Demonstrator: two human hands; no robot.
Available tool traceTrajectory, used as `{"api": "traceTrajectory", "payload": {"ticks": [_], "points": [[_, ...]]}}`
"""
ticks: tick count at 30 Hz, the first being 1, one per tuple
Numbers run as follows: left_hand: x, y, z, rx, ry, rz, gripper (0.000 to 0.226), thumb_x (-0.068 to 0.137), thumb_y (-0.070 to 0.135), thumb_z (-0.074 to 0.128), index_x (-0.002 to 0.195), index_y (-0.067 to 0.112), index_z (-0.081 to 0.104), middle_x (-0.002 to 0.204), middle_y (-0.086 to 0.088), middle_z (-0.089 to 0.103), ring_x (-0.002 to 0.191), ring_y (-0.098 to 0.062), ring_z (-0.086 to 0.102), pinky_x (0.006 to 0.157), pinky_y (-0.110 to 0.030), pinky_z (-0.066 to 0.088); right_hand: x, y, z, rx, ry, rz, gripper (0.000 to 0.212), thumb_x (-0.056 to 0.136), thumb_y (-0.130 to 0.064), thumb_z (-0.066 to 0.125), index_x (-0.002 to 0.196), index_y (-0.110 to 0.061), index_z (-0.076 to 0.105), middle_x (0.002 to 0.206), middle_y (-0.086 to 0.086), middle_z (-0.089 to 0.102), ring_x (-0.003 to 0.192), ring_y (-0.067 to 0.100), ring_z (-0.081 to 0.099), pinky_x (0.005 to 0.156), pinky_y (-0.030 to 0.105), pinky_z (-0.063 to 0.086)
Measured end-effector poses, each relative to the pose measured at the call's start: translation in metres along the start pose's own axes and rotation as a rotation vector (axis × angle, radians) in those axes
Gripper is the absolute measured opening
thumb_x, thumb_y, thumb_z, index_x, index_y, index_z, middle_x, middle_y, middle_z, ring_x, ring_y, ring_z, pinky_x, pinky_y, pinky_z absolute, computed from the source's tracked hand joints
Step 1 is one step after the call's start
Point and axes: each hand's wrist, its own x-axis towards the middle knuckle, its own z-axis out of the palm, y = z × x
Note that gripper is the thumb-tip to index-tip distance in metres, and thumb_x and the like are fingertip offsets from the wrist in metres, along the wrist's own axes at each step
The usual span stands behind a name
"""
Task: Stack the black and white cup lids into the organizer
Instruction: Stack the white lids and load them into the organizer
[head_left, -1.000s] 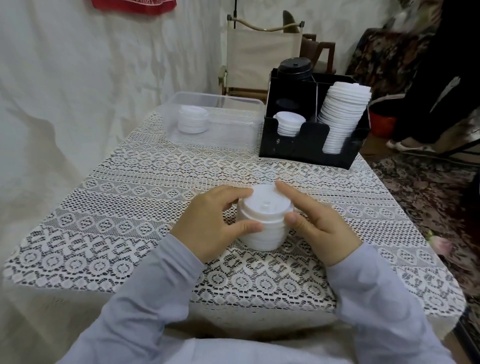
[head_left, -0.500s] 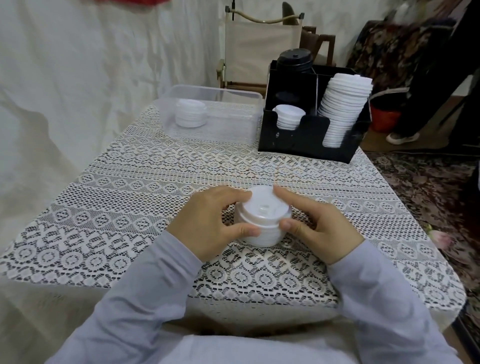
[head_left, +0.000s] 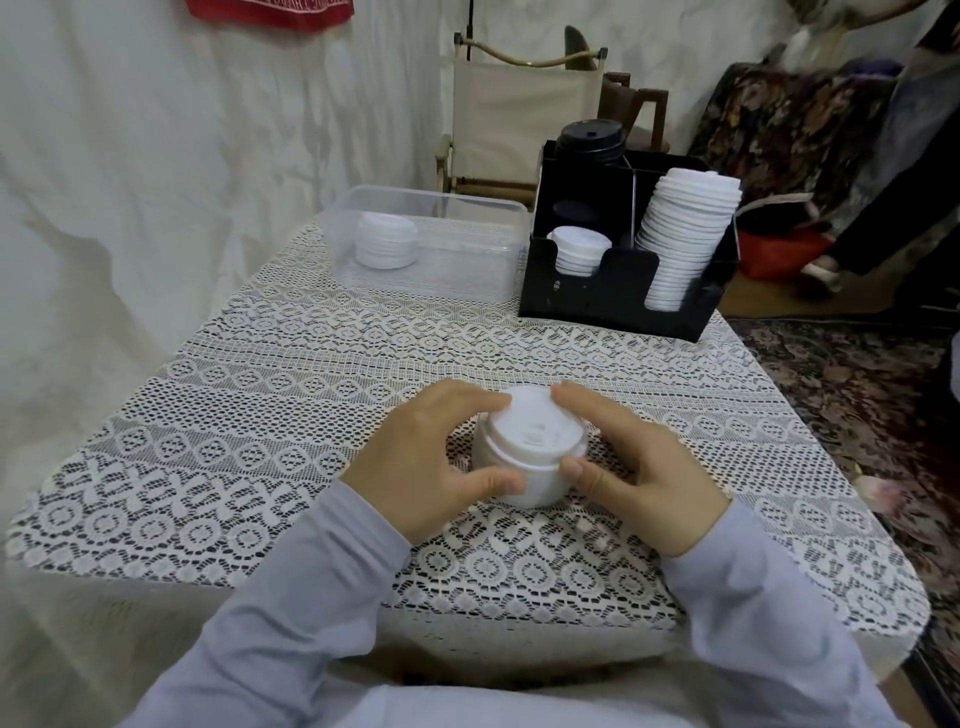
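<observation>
A short stack of white cup lids (head_left: 532, 457) stands on the lace tablecloth near me. My left hand (head_left: 421, 462) grips it from the left and my right hand (head_left: 639, 467) from the right, thumbs at the front and fingers curled over the back rim. The black organizer (head_left: 618, 291) stands at the far right of the table. It holds a tall leaning stack of white lids (head_left: 680, 234), a short white stack (head_left: 577, 249) and black lids (head_left: 589, 139) at the back.
A clear plastic bin (head_left: 467, 228) with a small stack of white lids (head_left: 387, 241) sits left of the organizer. A folding chair (head_left: 519, 109) stands behind the table. A person (head_left: 893, 182) moves at the far right, on the patterned carpet.
My hands have stayed on the lid stack, shifting their fingers slightly round it. The person at the right has walked further off.
</observation>
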Motion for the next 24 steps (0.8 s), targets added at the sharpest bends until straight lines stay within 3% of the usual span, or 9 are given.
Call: {"api": "traceTrajectory", "payload": {"ticks": [3, 5, 8, 11, 16, 18, 20, 22, 24], "points": [[-0.002, 0.001, -0.001, 0.036, 0.044, 0.151, 0.081, 0.062, 0.065, 0.063, 0.134, 0.034, 0.042, 0.144, 0.007, 0.037, 0.132, -0.012, 0.035, 0.110, -0.038, 0.025, -0.001, -0.003, -0.001, -0.006, 0.082, -0.056, 0.053, 0.076, -0.045, 0.064, 0.124, -0.051, 0.042, 0.143, -0.023, 0.037, 0.135, -0.009, 0.027, 0.114, 0.027, 0.023], [-0.002, 0.003, -0.002, 0.040, 0.110, 0.268, 0.059, 0.073, 0.050, 0.063, 0.123, 0.019, 0.059, 0.134, 0.000, 0.052, 0.123, -0.015, 0.049, 0.104, -0.041, 0.040, -0.002, -0.006, -0.001, -0.061, 0.137, -0.113, 0.043, 0.075, -0.049, 0.060, 0.118, -0.046, 0.055, 0.137, -0.025, 0.045, 0.130, -0.008, 0.036, 0.109, 0.025, 0.029], [-0.001, 0.004, 0.000, 0.107, 0.178, 0.392, 0.029, 0.079, 0.029, 0.060, 0.095, 0.009, 0.073, 0.103, -0.006, 0.071, 0.096, -0.016, 0.067, 0.082, -0.037, 0.057, -0.004, -0.007, 0.002, -0.154, 0.155, -0.153, 0.027, 0.075, -0.037, 0.066, 0.102, -0.037, 0.066, 0.122, -0.020, 0.058, 0.121, 0.001, 0.051, 0.107, 0.038, 0.040], [0.000, 0.003, 0.002, 0.150, 0.141, 0.422, 0.023, 0.079, 0.025, 0.059, 0.086, 0.010, 0.074, 0.093, -0.005, 0.073, 0.086, -0.015, 0.069, 0.075, -0.032, 0.058, -0.006, -0.008, 0.002, -0.170, 0.107, -0.130, 0.030, 0.070, -0.033, 0.067, 0.091, -0.054, 0.063, 0.117, -0.034, 0.055, 0.122, -0.007, 0.047, 0.106, 0.034, 0.043], [-0.002, 0.005, 0.002, 0.030, 0.090, 0.311, 0.023, 0.078, 0.031, 0.060, 0.090, 0.017, 0.074, 0.098, 0.007, 0.072, 0.092, -0.003, 0.065, 0.081, -0.021, 0.055, -0.003, -0.010, -0.001, -0.206, 0.072, -0.129, 0.039, 0.069, -0.044, 0.064, 0.098, -0.067, 0.052, 0.114, -0.054, 0.039, 0.121, -0.018, 0.040, 0.107, 0.029, 0.039], [-0.004, 0.008, -0.003, -0.094, 0.113, 0.188, 0.028, 0.078, 0.038, 0.061, 0.101, 0.026, 0.070, 0.108, 0.022, 0.066, 0.106, 0.007, 0.058, 0.094, -0.014, 0.045, -0.001, -0.012, -0.003, -0.212, 0.053, -0.129, 0.032, 0.071, -0.062, 0.056, 0.103, -0.067, 0.051, 0.117, -0.052, 0.042, 0.119, -0.018, 0.040, 0.103, 0.028, 0.043], [-0.003, 0.013, -0.014, -0.136, 0.108, 0.118, 0.034, 0.079, 0.046, 0.059, 0.110, 0.035, 0.064, 0.118, 0.034, 0.054, 0.119, 0.015, 0.044, 0.102, -0.007, 0.032, 0.002, -0.014, -0.008, -0.215, 0.050, -0.140, 0.043, 0.073, -0.080, 0.041, 0.112, -0.065, 0.048, 0.126, -0.048, 0.040, 0.121, -0.017, 0.040, 0.097, 0.025, 0.046], [0.008, 0.018, -0.039, 0.025, 0.048, 0.086, 0.038, 0.084, 0.056, 0.049, 0.120, 0.045, 0.054, 0.125, 0.044, 0.037, 0.125, 0.021, 0.030, 0.107, -0.007, 0.020, 0.009, -0.018, -0.018, -0.265, 0.060, -0.167, 0.051, 0.074, -0.082, 0.034, 0.122, -0.066, 0.038, 0.132, -0.050, 0.029, 0.125, -0.021, 0.031, 0.100, 0.011, 0.031], [0.027, 0.015, -0.073, 0.333, -0.072, 0.013, 0.041, 0.092, 0.058, 0.039, 0.131, 0.047, 0.042, 0.132, 0.042, 0.025, 0.128, 0.019, 0.022, 0.108, -0.010, 0.013, 0.026, -0.035, -0.031, -0.378, 0.022, -0.152, 0.046, 0.078, -0.076, 0.030, 0.123, -0.069, 0.035, 0.130, -0.056, 0.021, 0.122, -0.031, 0.017, 0.096, -0.004, 0.016]]}}
